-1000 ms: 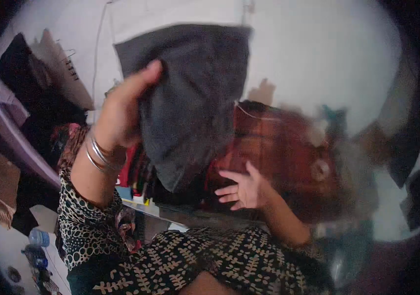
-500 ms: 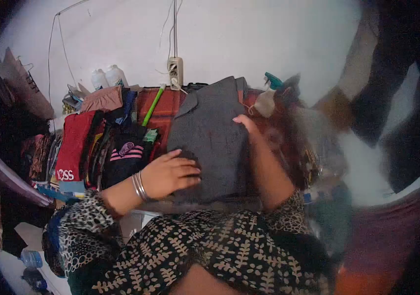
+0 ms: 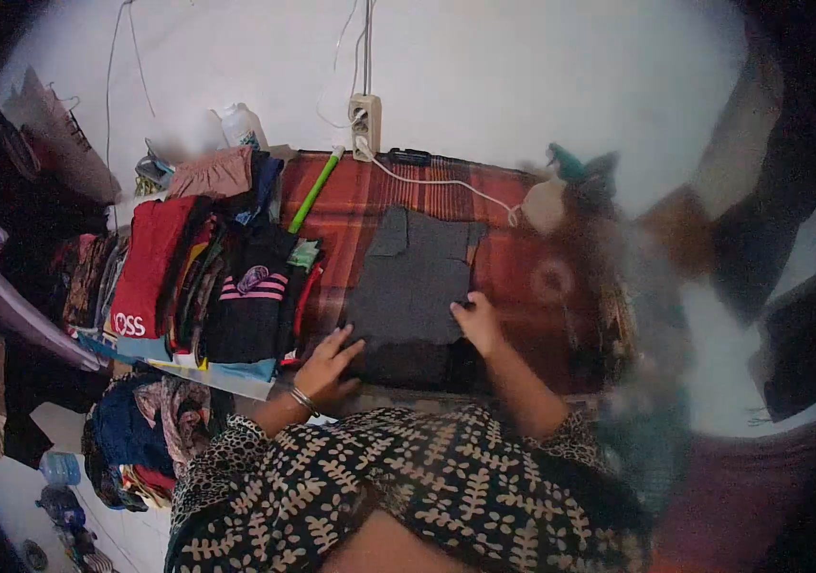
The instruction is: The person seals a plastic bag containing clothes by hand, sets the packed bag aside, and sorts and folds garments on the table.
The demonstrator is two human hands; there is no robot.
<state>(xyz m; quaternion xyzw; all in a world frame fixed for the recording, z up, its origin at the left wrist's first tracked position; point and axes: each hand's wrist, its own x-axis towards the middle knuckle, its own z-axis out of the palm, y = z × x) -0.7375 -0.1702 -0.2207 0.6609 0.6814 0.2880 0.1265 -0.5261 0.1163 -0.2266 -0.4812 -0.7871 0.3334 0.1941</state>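
A folded dark grey garment (image 3: pixel 413 277) lies on a red plaid cloth (image 3: pixel 542 286) in front of me. Its lower part looks darker, and a flap shows at its upper left corner. My left hand (image 3: pixel 325 374), with bangles at the wrist, rests by the garment's lower left edge, fingers spread. At the right edge, my right hand (image 3: pixel 480 325) has its thumb on the garment and its other fingers curled in at the border, partly hidden.
Left of the garment stand folded clothes, including a red one (image 3: pixel 155 258) and a black one with pink stripes (image 3: pixel 250 296). A green stick (image 3: pixel 316 191), power strip (image 3: pixel 365 124), white cable and blurred spray bottle (image 3: pixel 547 202) are at the back. More clothes (image 3: pixel 140 430) lie low at left.
The grey garment has come down from a raised, tilted position to lie lower on the plaid cloth. Both hands have moved down towards me, the right one along the garment's right edge.
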